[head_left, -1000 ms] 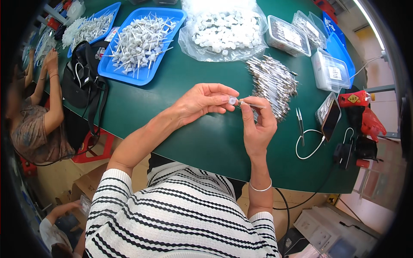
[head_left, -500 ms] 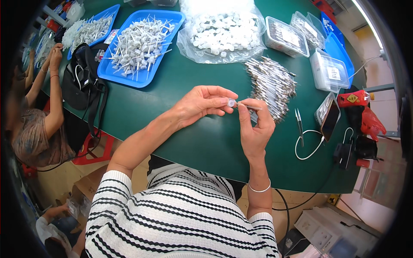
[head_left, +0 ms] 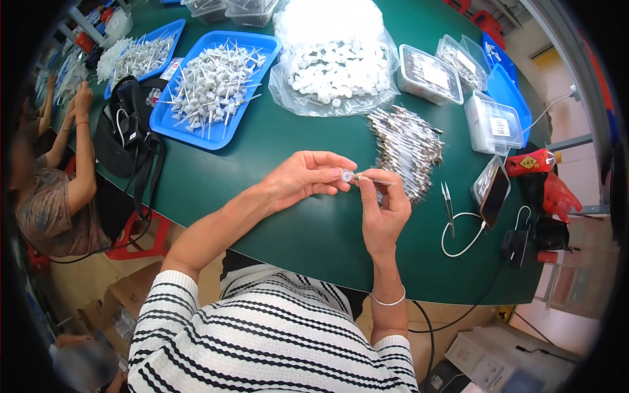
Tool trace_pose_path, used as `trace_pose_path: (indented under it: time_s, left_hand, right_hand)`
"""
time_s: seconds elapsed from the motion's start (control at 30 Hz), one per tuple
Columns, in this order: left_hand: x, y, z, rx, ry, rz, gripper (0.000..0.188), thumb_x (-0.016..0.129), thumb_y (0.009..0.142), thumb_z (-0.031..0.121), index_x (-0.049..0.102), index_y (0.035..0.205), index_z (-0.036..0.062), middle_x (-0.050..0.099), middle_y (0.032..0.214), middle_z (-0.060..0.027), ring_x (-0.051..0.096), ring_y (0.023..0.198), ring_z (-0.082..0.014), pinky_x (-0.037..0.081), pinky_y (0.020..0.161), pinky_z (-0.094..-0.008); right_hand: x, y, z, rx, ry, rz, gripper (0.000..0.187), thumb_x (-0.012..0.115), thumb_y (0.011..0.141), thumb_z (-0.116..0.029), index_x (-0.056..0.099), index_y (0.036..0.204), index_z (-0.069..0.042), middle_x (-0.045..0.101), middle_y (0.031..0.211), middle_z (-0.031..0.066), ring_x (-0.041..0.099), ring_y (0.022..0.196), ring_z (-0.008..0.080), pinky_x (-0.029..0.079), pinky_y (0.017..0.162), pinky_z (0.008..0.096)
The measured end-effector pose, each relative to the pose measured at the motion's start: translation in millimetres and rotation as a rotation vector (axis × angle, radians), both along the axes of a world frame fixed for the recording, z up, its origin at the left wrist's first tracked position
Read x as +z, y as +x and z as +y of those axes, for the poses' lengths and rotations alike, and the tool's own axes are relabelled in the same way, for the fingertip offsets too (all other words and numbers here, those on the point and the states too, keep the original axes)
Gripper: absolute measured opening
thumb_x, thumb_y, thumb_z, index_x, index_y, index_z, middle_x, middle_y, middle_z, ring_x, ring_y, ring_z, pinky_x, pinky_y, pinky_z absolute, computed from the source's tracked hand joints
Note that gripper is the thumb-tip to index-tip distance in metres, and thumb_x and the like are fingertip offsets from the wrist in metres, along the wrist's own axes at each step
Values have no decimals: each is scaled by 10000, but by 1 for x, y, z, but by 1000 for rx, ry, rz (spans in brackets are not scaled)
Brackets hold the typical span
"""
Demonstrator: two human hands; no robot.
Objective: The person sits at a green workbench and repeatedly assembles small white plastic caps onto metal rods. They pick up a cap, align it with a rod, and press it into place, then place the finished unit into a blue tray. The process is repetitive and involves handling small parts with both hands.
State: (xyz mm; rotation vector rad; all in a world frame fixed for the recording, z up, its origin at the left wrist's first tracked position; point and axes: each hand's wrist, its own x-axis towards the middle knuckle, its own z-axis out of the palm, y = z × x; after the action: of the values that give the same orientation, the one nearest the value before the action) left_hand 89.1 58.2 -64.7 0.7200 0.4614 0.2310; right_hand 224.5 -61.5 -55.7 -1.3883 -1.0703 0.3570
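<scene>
My left hand [head_left: 310, 175] pinches a small white plastic cap [head_left: 347, 175] between thumb and fingers. In my right hand [head_left: 385, 209] is a thin metal-tipped rod [head_left: 382, 181], its tip pointing left at the cap; whether it is inside the cap I cannot tell. Just beyond the right hand lies a pile of similar rods [head_left: 409, 147] with metal ends. Past my hands a clear plastic bag [head_left: 308, 105] holds many white caps [head_left: 334, 69]. To the left, a blue tray [head_left: 219, 139] is heaped with white caps fitted on rods [head_left: 213, 85].
Tweezers [head_left: 448, 208] and a white cable [head_left: 458, 254] lie right of my hand, near a propped phone [head_left: 495, 200]. Lidded clear boxes [head_left: 429, 73] stand at the back right. A black bag [head_left: 121, 124] sits at the left edge, with a co-worker [head_left: 56, 203] beyond it.
The view has tilted, so the table and my hands appear lower. The cap and rod stay together in my hands, with the cap turned slightly.
</scene>
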Motion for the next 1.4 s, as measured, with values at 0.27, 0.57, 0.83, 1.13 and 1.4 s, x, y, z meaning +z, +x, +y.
trace_pose_path:
  time_s: [0.27,0.57,0.83,1.13,1.4]
  left_hand:
    - [-3,-1,0,1,12,-6,252,605,905,78,605,1143,-6,658,984,-75,657,888,-119,546,749,-199]
    - [-1,-1,1,4,27,-3,250,606,902,72,607,1138,-9,658,987,-77,659,884,-119,546,751,-200]
    - [1,-1,0,7,41,10,253,597,907,72,605,1146,-12,660,986,-78,656,883,-116,546,751,-197]
    - [0,0,0,-9,36,11,253,599,906,74,612,1143,-15,663,984,-81,654,877,-115,547,752,-201]
    - [0,1,-1,10,83,42,251,604,902,71,620,1134,-22,669,972,-90,659,854,-124,555,739,-209]
  right_hand:
    - [-3,-1,0,16,21,20,70,628,884,-48,605,934,-4,654,830,78,630,736,154,499,689,262]
    - [-2,0,-1,32,15,8,77,623,889,-48,607,947,-1,662,842,83,637,745,152,496,689,257]
    - [0,1,-2,29,-9,-63,84,624,883,-42,614,952,4,667,850,93,642,745,165,497,686,265]
    - [2,3,-2,54,-20,-58,94,632,874,-40,614,951,9,667,868,95,643,756,180,499,696,273]
    - [6,6,-2,57,-48,-184,87,636,851,-15,619,937,-9,655,857,88,632,742,213,498,672,298]
